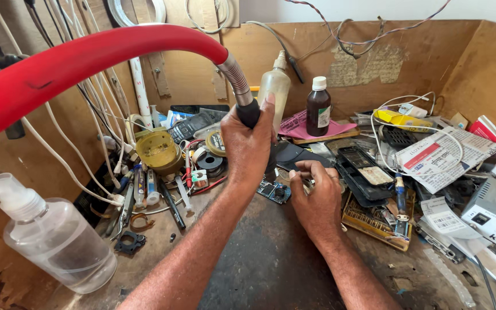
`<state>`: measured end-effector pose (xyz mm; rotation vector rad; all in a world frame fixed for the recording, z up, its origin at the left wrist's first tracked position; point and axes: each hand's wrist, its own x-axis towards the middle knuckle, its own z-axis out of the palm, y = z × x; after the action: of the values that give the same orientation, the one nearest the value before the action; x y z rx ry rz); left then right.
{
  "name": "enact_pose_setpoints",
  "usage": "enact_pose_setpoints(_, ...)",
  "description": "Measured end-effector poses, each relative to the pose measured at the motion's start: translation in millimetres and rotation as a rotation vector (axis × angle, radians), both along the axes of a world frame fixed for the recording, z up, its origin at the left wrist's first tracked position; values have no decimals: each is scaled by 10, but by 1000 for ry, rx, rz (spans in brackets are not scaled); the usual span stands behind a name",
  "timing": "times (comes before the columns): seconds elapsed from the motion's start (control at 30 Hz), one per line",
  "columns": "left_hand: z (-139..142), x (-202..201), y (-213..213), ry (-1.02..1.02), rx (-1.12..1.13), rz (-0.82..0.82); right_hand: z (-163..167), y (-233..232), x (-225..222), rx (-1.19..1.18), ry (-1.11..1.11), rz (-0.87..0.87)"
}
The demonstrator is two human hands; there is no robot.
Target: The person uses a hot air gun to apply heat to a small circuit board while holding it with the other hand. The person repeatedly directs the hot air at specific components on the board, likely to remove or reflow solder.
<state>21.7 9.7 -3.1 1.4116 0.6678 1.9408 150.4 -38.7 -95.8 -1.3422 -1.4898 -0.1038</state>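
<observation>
Here the left hand [247,143] has its grip wrapped tight around the black handle [249,113] at the end of the red hose [87,60]. Just below that grip lies a small circuit board [275,191] on the surface [271,258]. Beside it, the right hand [316,198] pinches something too small to tell.

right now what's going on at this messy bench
A person works at a cluttered repair bench. Their left hand grips the black handle of a hot-air tool on a red hose, nozzle aimed down. The right hand pinches something small, too small to make out, beside a small blue circuit board. A clear spray bottle stands at the left and a brown bottle at the back.
</observation>
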Motion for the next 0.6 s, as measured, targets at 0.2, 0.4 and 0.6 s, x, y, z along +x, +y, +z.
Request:
enact_pose_setpoints(0.2, 39, -100, -18, 31, -11, 17, 1, 3, 1, -22, 6, 7)
enact_pose_setpoints(0.4, 4, -116, -97, 43, -66, -1, 4, 1, -2, -98, 11, -2)
enact_pose_setpoints(0.6, -19, -17, -41, -4, -35, -50, 7, -9, -12, -32, 9, 4)
